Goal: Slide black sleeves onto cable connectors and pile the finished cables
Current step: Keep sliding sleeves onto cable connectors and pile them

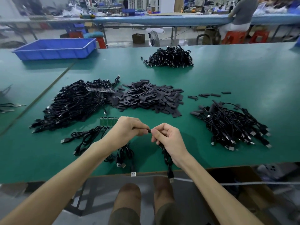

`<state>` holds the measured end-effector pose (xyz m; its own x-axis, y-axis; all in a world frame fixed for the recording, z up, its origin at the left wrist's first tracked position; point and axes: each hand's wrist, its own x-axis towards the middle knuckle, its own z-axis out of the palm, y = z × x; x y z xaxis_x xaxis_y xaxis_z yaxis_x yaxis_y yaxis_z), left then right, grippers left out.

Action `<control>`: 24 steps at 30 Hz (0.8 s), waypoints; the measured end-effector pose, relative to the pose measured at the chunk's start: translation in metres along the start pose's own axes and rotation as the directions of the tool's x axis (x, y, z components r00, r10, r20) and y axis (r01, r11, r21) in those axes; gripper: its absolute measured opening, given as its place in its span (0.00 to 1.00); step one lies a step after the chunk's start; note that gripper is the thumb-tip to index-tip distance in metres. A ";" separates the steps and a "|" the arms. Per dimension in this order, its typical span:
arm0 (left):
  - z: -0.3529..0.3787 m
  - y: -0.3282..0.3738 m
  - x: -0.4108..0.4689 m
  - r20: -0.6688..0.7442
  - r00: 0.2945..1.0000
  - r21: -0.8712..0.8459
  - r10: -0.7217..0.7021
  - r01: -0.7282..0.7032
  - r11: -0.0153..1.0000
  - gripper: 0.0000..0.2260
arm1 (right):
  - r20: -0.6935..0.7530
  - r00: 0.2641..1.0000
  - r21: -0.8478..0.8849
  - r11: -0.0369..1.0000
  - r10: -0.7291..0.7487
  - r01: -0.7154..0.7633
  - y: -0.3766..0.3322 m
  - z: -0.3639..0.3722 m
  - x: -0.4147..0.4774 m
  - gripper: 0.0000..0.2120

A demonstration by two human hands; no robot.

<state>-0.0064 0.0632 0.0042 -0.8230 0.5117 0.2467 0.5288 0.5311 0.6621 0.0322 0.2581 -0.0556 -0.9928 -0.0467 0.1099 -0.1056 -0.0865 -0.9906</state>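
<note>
L hand pinches sleeve, R hand grips cable, blue bin beyond

Flat black sleeves lay in a loose heap. Tangled black USB cables sprawled just left of that heap; sleeved cables were piled to its right.

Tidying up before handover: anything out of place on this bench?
A few stray sleeves lie right of the sleeve pile, apart from it. The plug of the cable below the right hand hangs past the table edge.
</note>
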 end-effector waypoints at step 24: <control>0.013 -0.002 -0.010 -0.133 0.978 0.071 0.159 -0.150 0.986 0.05 | 0.002 0.999 -0.034 0.999 0.035 -0.035 -0.001 0.000 -0.001 0.06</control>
<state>0.0037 0.0657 -0.0083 -0.7489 0.4948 0.4408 0.6598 0.4950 0.5653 0.0330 0.2580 -0.0551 -0.9958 -0.0516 0.0756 -0.0729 -0.0513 -0.9960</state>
